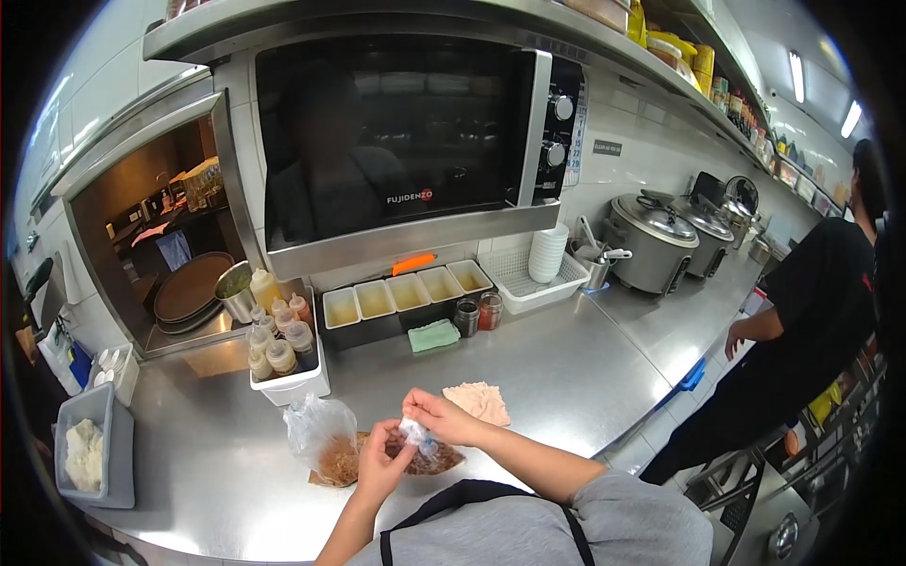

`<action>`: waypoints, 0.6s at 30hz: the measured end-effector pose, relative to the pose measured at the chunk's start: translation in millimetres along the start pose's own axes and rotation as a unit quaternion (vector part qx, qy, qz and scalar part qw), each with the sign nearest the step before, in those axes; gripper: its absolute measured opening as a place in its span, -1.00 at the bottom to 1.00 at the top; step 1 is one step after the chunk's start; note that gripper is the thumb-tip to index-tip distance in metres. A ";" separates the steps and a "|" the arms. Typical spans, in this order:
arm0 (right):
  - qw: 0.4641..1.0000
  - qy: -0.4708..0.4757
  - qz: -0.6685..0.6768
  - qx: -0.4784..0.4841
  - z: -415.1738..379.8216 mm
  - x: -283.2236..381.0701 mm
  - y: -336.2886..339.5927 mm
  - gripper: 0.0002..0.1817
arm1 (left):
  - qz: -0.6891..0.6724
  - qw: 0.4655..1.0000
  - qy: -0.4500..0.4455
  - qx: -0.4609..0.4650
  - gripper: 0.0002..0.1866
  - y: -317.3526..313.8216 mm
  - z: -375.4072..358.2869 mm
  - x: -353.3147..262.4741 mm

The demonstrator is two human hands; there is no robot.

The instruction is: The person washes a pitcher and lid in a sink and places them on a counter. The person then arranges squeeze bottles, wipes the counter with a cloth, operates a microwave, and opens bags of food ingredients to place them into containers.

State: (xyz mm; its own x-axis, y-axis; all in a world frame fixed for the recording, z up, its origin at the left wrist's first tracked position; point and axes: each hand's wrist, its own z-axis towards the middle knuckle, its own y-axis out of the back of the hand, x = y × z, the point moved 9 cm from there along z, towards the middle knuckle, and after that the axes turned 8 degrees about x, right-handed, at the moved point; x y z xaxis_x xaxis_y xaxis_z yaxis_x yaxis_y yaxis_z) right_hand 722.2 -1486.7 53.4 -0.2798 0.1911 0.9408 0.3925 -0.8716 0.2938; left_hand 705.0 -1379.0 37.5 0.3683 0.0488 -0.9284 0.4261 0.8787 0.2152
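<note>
My left hand (381, 460) and my right hand (439, 418) come together over the steel counter, both with fingers pinched on the gathered white neck of a clear plastic bag (438, 459). Dark brown food shows through the lower part of that bag, which rests on the counter. Just left of my left hand stands a second plastic bag (323, 430), its top loose and puffed, with brown shredded-looking food at the bottom. A crumpled pale pink cloth (478, 403) lies beyond my right forearm.
A white bin of squeeze bottles (294, 385) and a black holder with white tubs (376, 300) stand at the back, under a microwave (406, 141). A grey bin (123, 457) sits far left. Rice cookers (649, 247) line the right. A person in black (807, 292) stands at right.
</note>
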 end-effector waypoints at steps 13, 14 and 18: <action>0.928 0.118 -0.333 -0.120 -44.7 123.4 111.7 -0.43 | 0.126 0.985 0.015 -0.121 -0.73 50.9 16.4 -12.0; 0.939 0.085 -0.308 -0.130 -55.3 144.6 134.8 -0.44 | 0.146 0.979 0.016 -0.142 -0.76 56.7 17.7 -1.8; 0.849 0.154 -0.455 -0.221 -106.3 235.8 229.9 -0.48 | 0.104 0.969 0.067 -0.215 -0.64 48.2 6.9 16.6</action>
State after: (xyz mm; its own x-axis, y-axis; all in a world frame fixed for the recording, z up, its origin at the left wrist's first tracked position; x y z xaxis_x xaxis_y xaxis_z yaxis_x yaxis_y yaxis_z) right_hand 653.4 -1690.0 324.9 -0.5336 0.8079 0.2502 -0.4562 -0.5241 0.7192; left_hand 737.3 -1339.1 34.5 0.2863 0.2816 -0.9158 -0.0403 0.9585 0.2821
